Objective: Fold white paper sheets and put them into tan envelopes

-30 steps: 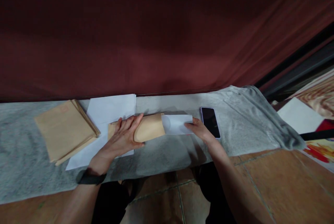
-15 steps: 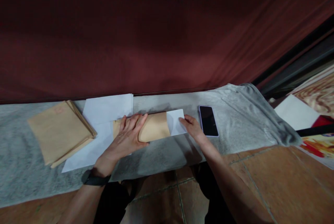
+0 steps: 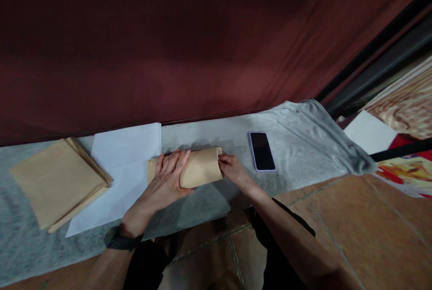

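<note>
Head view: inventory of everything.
Envelope: 1, brown, centre
Paper slip: 1, white, envelope's end
Envelope stack: 1, brown, left
Papers: several, white, partly under stack
Phone: 1, black, purple edge, right
Cloth: 1, grey, beneath
Backdrop: 1, dark red, behind
Loose sheet: 1, white, far right
Patterned items: several, multicoloured, far right
Bars: several, dark, far right
Floor: 1, brown, bottom
Wristband: 1, black, left wrist
Trouser legs: 2, black, bottom
Left hand: 1, on envelope
Right hand: 1, envelope's end
</note>
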Available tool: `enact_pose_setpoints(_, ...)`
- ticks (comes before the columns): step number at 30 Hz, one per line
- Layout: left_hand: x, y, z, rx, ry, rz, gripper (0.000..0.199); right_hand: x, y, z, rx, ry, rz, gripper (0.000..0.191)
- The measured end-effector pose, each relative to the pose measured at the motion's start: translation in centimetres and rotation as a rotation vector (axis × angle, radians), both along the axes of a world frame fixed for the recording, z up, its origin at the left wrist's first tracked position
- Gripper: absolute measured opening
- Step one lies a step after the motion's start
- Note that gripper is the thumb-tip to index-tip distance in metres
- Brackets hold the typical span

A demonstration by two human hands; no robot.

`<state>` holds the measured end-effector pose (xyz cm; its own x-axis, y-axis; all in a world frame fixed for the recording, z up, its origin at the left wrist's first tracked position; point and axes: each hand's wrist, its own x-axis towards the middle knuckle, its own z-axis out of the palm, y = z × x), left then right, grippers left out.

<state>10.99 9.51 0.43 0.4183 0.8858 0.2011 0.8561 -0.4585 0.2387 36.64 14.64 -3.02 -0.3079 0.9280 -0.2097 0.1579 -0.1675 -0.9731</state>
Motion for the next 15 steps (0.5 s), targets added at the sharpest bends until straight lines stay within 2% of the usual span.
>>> enact_pose_setpoints(3, 0.0, 0.1, -0.2, -0.001, 0.015, -0.001, 0.118, -0.3, -0.1, 0.2, 0.040, -0.055, -0.007, 0.023)
enact_pose_setpoints(9, 0.0, 0.2, -0.3, 0.015, 0.032, -0.003, 0.116, -0.7, -0.4, 0.8, 0.125, -0.172, -0.180, 0.005)
enact_pose_setpoints(15, 0.1, 0.2, 0.0, 0.036, 0.010, -0.005, 0.113, -1.3, -0.7, 0.4, 0.181, -0.045, -0.324, 0.014)
